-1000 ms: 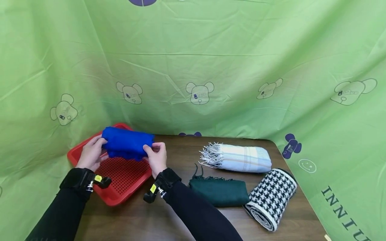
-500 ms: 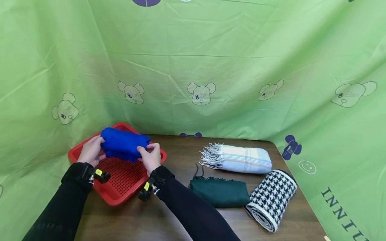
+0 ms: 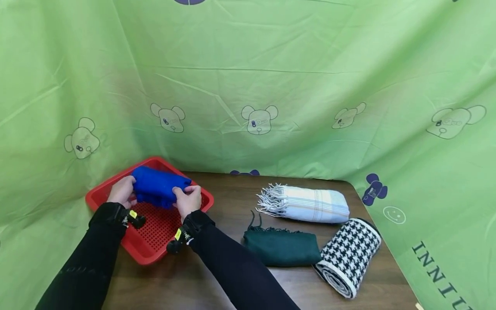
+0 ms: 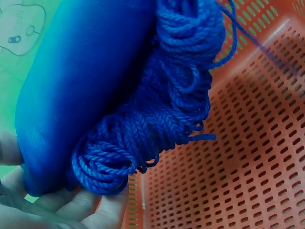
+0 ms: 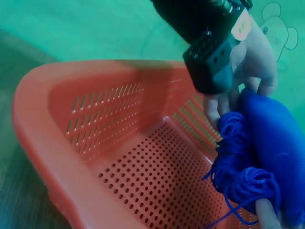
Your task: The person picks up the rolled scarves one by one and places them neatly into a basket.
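The black-sleeved left arm (image 3: 79, 262) reached forward and slightly inward while the equally dark-sleeved right arm (image 3: 240, 267) slanted across toward the left, and the left hand (image 3: 122, 192) and right hand (image 3: 188, 199) (both bare) faced one another, apart, each in a pinching grip.

Draped workspace; green cloth (image 3: 271, 64), table (image 3: 229, 206)

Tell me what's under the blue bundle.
The red basket, its perforated floor showing in all three views. In the head view the blue bundle covers part of that floor, so the spot directly beneath can't be fully confirmed.
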Motion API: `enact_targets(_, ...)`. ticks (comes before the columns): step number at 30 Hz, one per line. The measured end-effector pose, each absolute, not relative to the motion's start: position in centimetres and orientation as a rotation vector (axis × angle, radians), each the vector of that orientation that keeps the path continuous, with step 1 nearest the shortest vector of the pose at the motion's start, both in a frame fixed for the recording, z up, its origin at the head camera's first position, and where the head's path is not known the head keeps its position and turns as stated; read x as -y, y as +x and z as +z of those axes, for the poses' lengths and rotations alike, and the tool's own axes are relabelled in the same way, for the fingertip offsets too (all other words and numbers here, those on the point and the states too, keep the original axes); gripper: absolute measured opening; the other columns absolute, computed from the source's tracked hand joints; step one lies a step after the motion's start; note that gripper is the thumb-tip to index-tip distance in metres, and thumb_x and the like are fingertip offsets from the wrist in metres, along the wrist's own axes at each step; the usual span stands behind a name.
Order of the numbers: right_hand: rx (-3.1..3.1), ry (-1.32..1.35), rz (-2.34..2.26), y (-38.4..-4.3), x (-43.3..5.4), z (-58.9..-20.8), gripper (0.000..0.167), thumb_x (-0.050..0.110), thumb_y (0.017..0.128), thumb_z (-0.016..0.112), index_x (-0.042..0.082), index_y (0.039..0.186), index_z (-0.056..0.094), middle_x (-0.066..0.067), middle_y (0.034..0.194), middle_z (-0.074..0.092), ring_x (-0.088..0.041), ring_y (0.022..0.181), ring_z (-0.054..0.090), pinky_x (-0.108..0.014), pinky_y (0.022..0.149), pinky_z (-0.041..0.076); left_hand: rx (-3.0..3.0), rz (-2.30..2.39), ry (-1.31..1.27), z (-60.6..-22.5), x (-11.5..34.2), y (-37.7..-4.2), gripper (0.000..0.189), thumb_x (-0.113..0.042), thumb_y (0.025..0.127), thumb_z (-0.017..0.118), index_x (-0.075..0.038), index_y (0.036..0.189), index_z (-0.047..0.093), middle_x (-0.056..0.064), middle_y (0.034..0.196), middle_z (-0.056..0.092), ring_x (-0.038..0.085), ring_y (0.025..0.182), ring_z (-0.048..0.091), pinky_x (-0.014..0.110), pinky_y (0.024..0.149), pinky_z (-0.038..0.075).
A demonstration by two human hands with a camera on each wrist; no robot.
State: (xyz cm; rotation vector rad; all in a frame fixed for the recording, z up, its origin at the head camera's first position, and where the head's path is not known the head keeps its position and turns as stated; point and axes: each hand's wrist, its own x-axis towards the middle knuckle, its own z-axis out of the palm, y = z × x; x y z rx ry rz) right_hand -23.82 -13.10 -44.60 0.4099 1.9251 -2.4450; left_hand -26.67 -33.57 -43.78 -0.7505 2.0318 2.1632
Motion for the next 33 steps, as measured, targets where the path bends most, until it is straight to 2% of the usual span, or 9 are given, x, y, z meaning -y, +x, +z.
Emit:
enact_targets(4,-1.939,0.457,-2.431,-24.1,13.4,-44.9,0.031,0.01,0.092,0.079,0.004,0.099,0.05,-0.01,0.108,0.055,-0.042,0.083,0.073,-0.053,0.08,0.065,-2.026,2.134,-0.771,-44.9,33.9,-27.7,0.021,-0.024,0.105,0.041,-0.023,0.086,0.047,-0.003,0.079,0.04,0.016,0.072,0.045,0.031,0.067,0.049)
enact_targets(7,-1.931,0.469,-2.438,-24.2,13.5,-45.2,0.031,0.008,0.091,0.078,0.003,0.1,0.049,-0.013,0.112,0.054,-0.046,0.089,0.072,-0.055,0.081,0.065,-2.045,2.102,-0.789,-45.8,34.1,-28.6,0.013,-0.025,0.105,0.042,-0.02,0.095,0.049,0.0,0.083,0.043,0.018,0.075,0.047,0.034,0.068,0.05)
enact_targets(12,-1.928,0.488,-2.431,-24.4,13.6,-45.5,0.03,0.01,0.091,0.077,0.002,0.1,0.049,-0.014,0.114,0.052,-0.042,0.098,0.066,-0.055,0.081,0.065,-2.097,2.054,-0.801,-46.5,33.9,-29.5,0.015,-0.023,0.104,0.041,-0.011,0.101,0.047,0.007,0.086,0.043,0.021,0.075,0.047,0.035,0.064,0.053)
enact_targets(18,-1.963,0.589,-2.349,-25.3,14.3,-46.7,0.032,0.014,0.091,0.079,0.008,0.097,0.048,-0.009,0.108,0.049,-0.032,0.09,0.06,-0.05,0.078,0.066,-2.128,2.012,-0.769,-47.3,33.7,-30.2,0.02,-0.023,0.104,0.037,-0.007,0.11,0.048,0.01,0.084,0.042,0.022,0.072,0.046,0.035,0.062,0.052)
enact_targets(22,-1.974,0.647,-2.326,-25.8,14.9,-47.4,0.034,0.015,0.09,0.08,0.011,0.094,0.047,-0.009,0.104,0.047,-0.03,0.085,0.058,-0.049,0.074,0.066,-2.148,1.996,-0.786,-47.8,33.8,-30.6,0.018,-0.021,0.104,0.037,-0.006,0.098,0.046,0.007,0.076,0.04,0.021,0.066,0.045,0.033,0.059,0.05)
enact_targets(26,-1.972,0.688,-2.323,-25.9,15.3,-47.8,0.034,0.014,0.089,0.08,0.012,0.092,0.046,-0.009,0.103,0.047,-0.031,0.09,0.055,-0.054,0.076,0.066,-2.164,1.982,-0.804,-48.2,33.9,-31.0,0.023,-0.021,0.104,0.038,-0.011,0.084,0.042,0.005,0.073,0.039,0.021,0.065,0.042,0.032,0.055,0.046)
enact_targets(33,-1.951,0.766,-2.291,-25.6,15.5,-47.7,0.032,0.014,0.089,0.079,0.012,0.092,0.047,-0.009,0.101,0.047,-0.029,0.086,0.054,-0.053,0.074,0.066,-2.249,1.893,-0.766,-49.3,33.8,-31.5,0.027,-0.019,0.104,0.038,-0.011,0.08,0.048,0.006,0.074,0.043,0.022,0.064,0.045,0.032,0.054,0.045)
